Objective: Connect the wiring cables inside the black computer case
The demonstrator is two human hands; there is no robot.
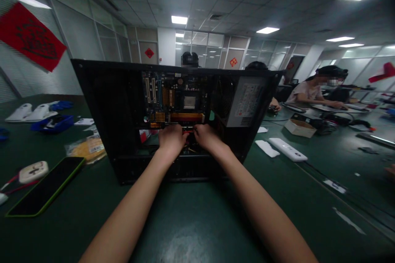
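Observation:
An open black computer case (123, 168) stands on the table before me, its inside facing me. Inside it are a motherboard (166, 94) with a square processor (189, 102), and a grey power supply (247, 102) at the upper right. Below the board's lower edge, my left hand (171, 136) and my right hand (206, 134) reach into the case close together, fingers curled. Something thin and red (187, 132) shows between them. The fingertips are largely hidden, so what they pinch is unclear.
On the left lie a phone with a green edge (46, 187), a bagged yellow item (88, 150) and a blue tray (52, 123). To the right are a white power bank-like device (287, 149) with a cable and an open carton (299, 127). Another person (311, 90) sits behind.

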